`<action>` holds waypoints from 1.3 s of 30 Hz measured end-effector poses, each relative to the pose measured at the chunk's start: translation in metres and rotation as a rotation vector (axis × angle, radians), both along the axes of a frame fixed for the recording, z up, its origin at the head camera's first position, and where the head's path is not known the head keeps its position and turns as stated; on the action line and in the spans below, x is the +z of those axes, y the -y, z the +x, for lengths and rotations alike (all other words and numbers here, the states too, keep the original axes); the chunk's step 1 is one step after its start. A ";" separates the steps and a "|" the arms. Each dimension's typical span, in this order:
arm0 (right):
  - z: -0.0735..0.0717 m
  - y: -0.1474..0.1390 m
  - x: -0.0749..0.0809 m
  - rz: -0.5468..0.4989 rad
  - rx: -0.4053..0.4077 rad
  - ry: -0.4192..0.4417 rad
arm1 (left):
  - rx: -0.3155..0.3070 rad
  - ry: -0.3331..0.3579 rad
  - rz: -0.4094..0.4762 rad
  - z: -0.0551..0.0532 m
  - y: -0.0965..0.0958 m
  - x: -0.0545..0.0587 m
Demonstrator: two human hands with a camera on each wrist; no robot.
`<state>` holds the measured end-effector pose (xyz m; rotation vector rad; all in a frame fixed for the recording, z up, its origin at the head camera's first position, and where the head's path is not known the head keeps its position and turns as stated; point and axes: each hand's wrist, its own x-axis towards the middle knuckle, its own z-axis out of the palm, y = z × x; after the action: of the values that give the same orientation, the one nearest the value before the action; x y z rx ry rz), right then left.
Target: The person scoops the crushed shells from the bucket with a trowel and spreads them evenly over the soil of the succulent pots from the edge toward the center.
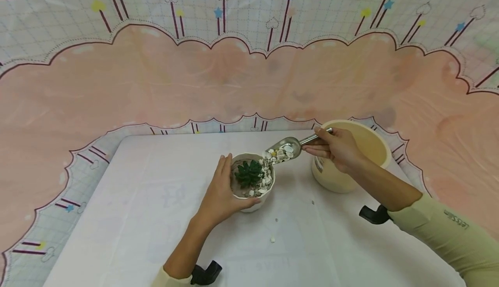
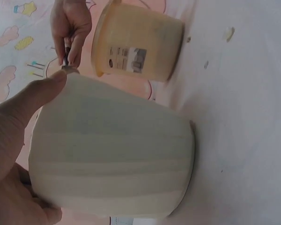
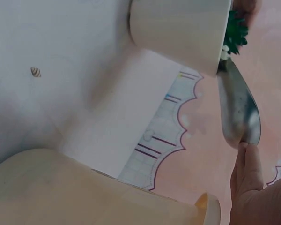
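- Head: the left hand [image 1: 219, 194] grips the white pot [image 1: 260, 202] on the table [image 1: 156, 235], thumb in front, fingers at its left; the right hand [image 1: 341, 150] pinches the handle of the tilted scoop [image 1: 298, 146], lip at the pot's right rim.
- Left wrist: the pot hides the plant [image 1: 248, 173]; the left hand is cut off.
- Right wrist: bucket [image 3: 79, 192] and right hand are cropped.

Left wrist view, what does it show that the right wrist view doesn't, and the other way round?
Only the left wrist view shows the printed label on the bucket. Only the right wrist view shows the green plant and white chips beside it. Both show the pot, the bucket, the right hand and the scoop, mostly hidden in the left wrist view.
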<state>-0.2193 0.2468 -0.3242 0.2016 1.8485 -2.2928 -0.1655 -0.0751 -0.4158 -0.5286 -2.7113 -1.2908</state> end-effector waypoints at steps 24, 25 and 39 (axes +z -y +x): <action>0.000 0.001 0.001 -0.015 -0.001 -0.032 | 0.031 0.031 -0.007 0.002 -0.001 0.003; 0.001 0.001 0.002 -0.016 0.000 -0.032 | 0.018 0.038 -0.002 0.001 0.000 0.003; -0.001 0.002 0.003 -0.010 -0.003 -0.029 | -0.046 0.055 0.011 -0.003 0.007 0.005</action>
<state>-0.2201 0.2453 -0.3211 0.1702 1.8514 -2.3185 -0.1681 -0.0817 -0.4105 -0.5656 -2.7503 -1.3505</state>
